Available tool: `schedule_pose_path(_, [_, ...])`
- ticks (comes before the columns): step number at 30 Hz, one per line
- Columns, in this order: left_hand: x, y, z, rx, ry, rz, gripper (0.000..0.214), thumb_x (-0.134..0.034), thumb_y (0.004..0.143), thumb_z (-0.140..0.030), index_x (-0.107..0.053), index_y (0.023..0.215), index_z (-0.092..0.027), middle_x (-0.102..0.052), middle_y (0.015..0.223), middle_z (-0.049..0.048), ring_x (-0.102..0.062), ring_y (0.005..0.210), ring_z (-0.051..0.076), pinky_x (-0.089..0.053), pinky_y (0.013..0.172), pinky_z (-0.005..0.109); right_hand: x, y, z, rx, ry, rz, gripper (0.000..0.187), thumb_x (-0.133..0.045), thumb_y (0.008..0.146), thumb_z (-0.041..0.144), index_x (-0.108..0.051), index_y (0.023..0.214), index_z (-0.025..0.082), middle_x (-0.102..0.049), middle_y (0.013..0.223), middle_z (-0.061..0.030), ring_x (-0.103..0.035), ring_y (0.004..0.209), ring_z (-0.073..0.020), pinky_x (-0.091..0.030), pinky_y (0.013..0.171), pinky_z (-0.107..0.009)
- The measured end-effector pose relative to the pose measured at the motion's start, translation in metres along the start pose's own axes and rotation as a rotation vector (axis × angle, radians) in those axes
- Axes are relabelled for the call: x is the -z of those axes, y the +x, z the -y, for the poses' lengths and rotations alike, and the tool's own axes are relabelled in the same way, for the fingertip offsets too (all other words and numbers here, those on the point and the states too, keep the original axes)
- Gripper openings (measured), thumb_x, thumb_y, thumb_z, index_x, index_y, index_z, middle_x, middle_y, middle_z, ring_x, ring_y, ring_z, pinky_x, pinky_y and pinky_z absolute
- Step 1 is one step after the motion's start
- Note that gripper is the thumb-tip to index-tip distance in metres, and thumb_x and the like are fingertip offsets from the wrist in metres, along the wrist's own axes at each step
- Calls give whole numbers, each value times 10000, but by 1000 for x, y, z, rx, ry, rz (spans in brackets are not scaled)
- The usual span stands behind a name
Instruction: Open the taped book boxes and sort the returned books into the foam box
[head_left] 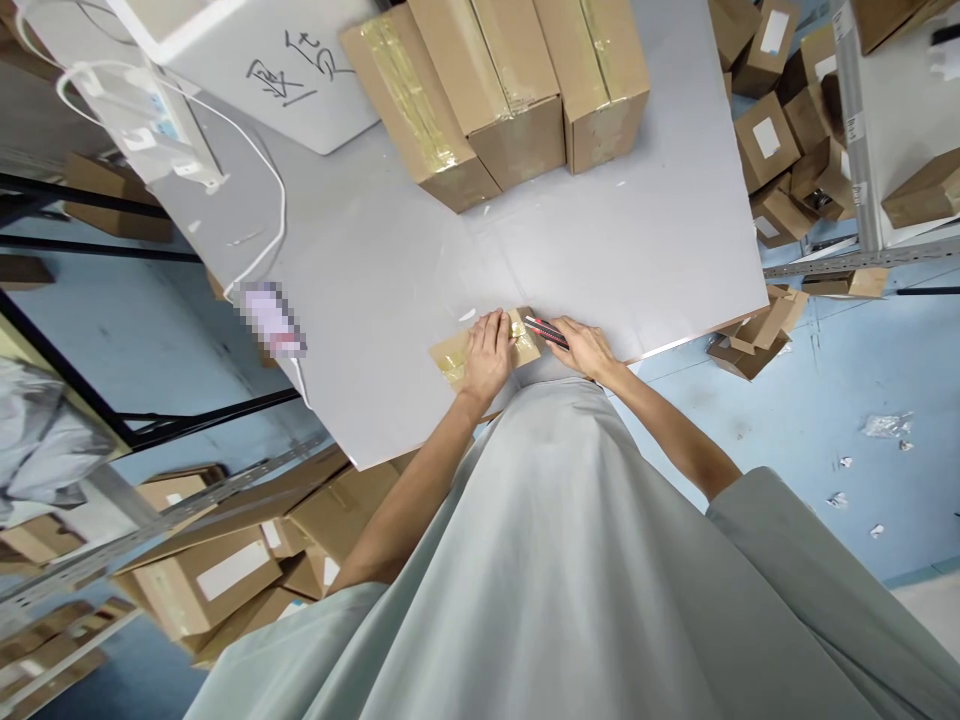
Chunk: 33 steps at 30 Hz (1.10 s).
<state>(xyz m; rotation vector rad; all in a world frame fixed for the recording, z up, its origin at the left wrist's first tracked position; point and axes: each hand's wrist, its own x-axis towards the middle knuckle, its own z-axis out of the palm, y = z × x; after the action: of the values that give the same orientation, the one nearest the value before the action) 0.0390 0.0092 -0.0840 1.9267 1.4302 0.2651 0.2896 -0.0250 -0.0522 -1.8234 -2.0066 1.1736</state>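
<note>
A small cardboard box point(452, 362) with clear yellowish tape along its top lies near the front edge of the grey table. Across the top of this box is my left hand point(489, 355), gripping it with the fingertips at its far edge. My right hand point(583, 347) is closed around a red and black utility knife point(549, 331). The knife's front end points left, at the box's right end. Whether the blade touches the tape is too small to tell.
Several larger taped cartons point(517, 100) stand at the back of the table point(645, 240). Left of them are a white bin point(255, 60), a power strip point(169, 120) and a blurred-out device point(271, 318) on a white cable. Boxes point(765, 140) fill the floor and shelves on both sides.
</note>
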Motion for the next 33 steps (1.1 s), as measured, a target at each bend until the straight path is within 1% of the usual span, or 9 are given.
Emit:
schedule_pose_path(4, [-2,-5,-2,8,-3,-4,635,-383,1131,-480,-563,1627,-127,-501,1723,235,-341,1696,388,-161,1412,662,4,-6,-1,62,-90,67,425,-493,1131,346,-605,1513,196,-741,1401,-136,-760,1139,-304,-592,903,-384])
schedule_pose_path(11, [-6,-11,-4,22,2,6,612,-392,1134,-438,-546,1649,-146,-471,1745,232,-319,1708,379,-157,1417,659,4,-22,-5,53,-122,104,417,-521,1130,336,-607,1512,194,-738,1415,-145,-771,1111,-311,-581,864,-383])
schedule_pose_path(17, [-5,-7,0,7,13,5,623,-322,1138,-414,-552,1641,-128,-487,1738,224,-312,1712,364,-160,1420,656,-11,-64,-7,80,-77,223,329,-641,1068,320,-681,1379,222,-793,1308,-113,-789,1050,-280,-576,812,-340])
schedule_pose_path(19, [-4,-7,0,13,-1,7,621,-340,1134,-424,-551,1640,-133,-486,1737,225,-317,1710,368,-166,1417,668,-17,-76,-9,0,-40,201,317,-657,1042,320,-688,1344,229,-809,1269,-100,-793,1044,-278,-585,825,-344])
schedule_pose_path(21, [-4,-6,0,18,-15,7,619,-362,1131,-445,-553,1635,-141,-484,1741,217,-320,1709,367,-168,1418,666,-21,-82,-12,-141,20,108,340,-667,1009,329,-677,1335,233,-819,1239,-91,-794,1027,-287,-599,852,-370])
schedule_pose_path(23, [-3,-4,1,14,-25,7,614,-377,1132,-473,-561,1619,-148,-484,1744,206,-334,1704,361,-173,1423,647,-23,-80,-15,-248,119,8,356,-681,975,367,-671,1307,239,-828,1179,-78,-791,996,-297,-605,871,-394])
schedule_pose_path(26, [0,-1,4,-28,-30,13,573,-372,1141,-481,-588,1557,-150,-501,1732,204,-382,1683,347,-199,1428,617,-24,-64,-12,-317,314,-100,338,-657,975,468,-670,1233,252,-816,1043,-46,-773,924,-284,-596,859,-389])
schedule_pose_path(29, [7,3,8,-101,-15,36,484,-355,1155,-433,-617,1463,-167,-554,1692,192,-411,1670,336,-256,1416,616,-28,-39,-1,-327,470,-174,398,-650,966,590,-667,1182,255,-788,968,-23,-737,877,-258,-577,835,-362])
schedule_pose_path(33, [19,10,8,-234,118,117,379,-357,1137,-268,-667,1339,-187,-573,1676,186,-372,1685,348,-314,1395,638,-42,-9,16,-276,642,-200,470,-729,879,655,-656,1099,246,-754,943,-3,-706,864,-220,-557,825,-327])
